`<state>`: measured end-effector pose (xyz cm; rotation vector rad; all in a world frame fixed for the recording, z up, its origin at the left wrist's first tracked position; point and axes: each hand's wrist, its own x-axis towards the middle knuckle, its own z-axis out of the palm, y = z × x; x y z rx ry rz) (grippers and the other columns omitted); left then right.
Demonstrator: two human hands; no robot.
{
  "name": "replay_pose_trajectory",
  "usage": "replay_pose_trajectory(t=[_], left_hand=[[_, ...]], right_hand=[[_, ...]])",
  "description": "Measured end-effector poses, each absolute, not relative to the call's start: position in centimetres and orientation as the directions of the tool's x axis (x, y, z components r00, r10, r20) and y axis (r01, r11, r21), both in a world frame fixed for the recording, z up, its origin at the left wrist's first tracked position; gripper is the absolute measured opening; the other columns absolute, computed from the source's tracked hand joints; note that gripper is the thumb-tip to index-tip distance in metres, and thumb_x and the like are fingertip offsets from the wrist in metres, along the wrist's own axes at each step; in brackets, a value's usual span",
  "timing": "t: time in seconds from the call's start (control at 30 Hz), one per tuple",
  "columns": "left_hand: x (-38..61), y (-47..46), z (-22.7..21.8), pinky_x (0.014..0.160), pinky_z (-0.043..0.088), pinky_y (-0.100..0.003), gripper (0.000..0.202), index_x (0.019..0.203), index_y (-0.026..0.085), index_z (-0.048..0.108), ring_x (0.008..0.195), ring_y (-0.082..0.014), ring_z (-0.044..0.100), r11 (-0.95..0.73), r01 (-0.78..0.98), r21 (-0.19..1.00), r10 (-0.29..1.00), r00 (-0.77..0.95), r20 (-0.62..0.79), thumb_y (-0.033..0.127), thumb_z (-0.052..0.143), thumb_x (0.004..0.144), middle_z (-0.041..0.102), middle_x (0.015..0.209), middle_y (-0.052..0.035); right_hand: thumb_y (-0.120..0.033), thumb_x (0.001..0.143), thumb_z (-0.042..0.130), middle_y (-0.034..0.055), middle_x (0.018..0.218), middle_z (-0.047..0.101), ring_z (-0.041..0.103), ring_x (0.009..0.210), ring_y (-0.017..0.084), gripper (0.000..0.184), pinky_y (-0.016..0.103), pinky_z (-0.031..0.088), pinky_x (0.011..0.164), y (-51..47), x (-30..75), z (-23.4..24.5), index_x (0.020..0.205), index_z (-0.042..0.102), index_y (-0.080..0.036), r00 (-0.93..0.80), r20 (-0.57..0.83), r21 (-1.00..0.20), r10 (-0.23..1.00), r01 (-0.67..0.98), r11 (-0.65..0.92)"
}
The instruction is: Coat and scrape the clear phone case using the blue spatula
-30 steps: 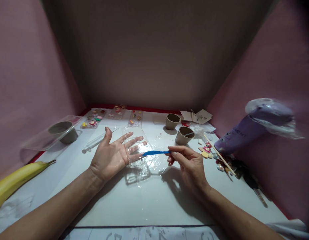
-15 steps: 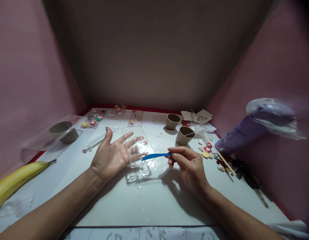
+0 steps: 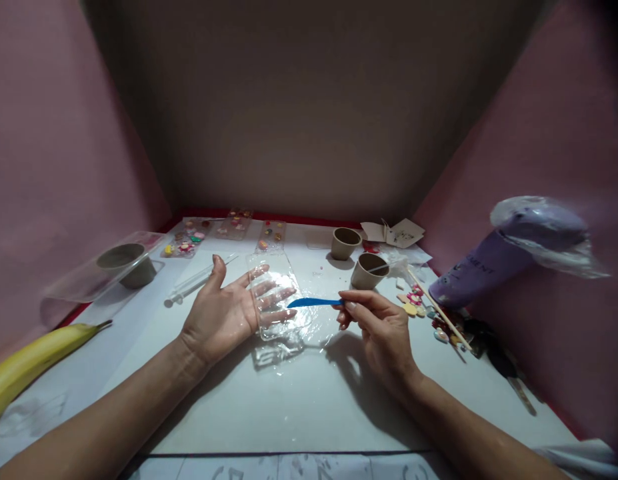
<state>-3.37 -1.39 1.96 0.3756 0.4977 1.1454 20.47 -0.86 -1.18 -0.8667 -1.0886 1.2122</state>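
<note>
My left hand [image 3: 223, 313] is palm up, thumb raised and fingers spread, bearing a clear phone case [image 3: 273, 267] on its fingers above the table. The fingers show through the shiny, wet-looking plastic, and the case's shadow falls below. Between thumb and fingertips, my right hand [image 3: 371, 323] pinches a slim blue plastic spatula [image 3: 313, 302], blade pointing left. Its tip lies over the right side of the case; whether it touches cannot be made out. Clear, glossy film or gel [image 3: 321, 323] glistens on the white board just beneath.
Two brown cups [image 3: 345, 244] stand behind my right hand, one with a stick inside. Small charms [image 3: 413, 300], a wooden stick [image 3: 443, 315] and a purple tube [image 3: 481, 270] are at right. At left lie a syringe [image 3: 191, 287], a banana [image 3: 36, 357] and a clear lid [image 3: 96, 267]. Decorated cases [image 3: 186, 240] sit behind.
My right hand has lifted the blue spatula slightly and shifted it a little right, its blade now more level. My left hand and the case have barely moved.
</note>
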Motion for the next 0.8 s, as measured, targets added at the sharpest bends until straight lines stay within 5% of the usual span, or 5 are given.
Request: replay_pose_trajectory(t=[0.53, 0.8], left_hand=[[-3.12, -1.48, 2.31, 0.098, 0.036, -0.07, 0.089, 0.153, 0.018, 0.009, 0.131, -0.0466, 0.041, 0.483, -0.678, 0.553, 0.874, 0.411, -0.259, 0.066, 0.042, 0.086, 0.034, 0.148, -0.0288], [-3.67, -1.0, 2.17, 0.099, 0.039, -0.067, 0.089, 0.152, 0.017, 0.015, 0.131, -0.0439, 0.042, 0.32, -0.731, 0.603, 0.947, 0.253, -0.196, 0.069, 0.043, 0.085, 0.039, 0.147, -0.0269]], right_hand=[[-0.019, 0.071, 0.07, 0.0024, 0.065, 0.07, 0.057, 0.054, 0.012, 0.012, 0.027, 0.047, 0.054, -0.53, 20.62, -0.35, 0.082, 0.074, -0.018, 0.094, 0.159, -0.938, 0.983, -0.296, 0.18], [-0.018, 0.068, 0.068, 0.002, 0.058, 0.067, 0.052, 0.047, 0.01, 0.008, 0.023, 0.041, 0.045, -0.76, 20.86, -0.43, 0.072, 0.075, -0.017, -0.152, 0.089, -0.971, 0.984, -0.233, 0.052]])
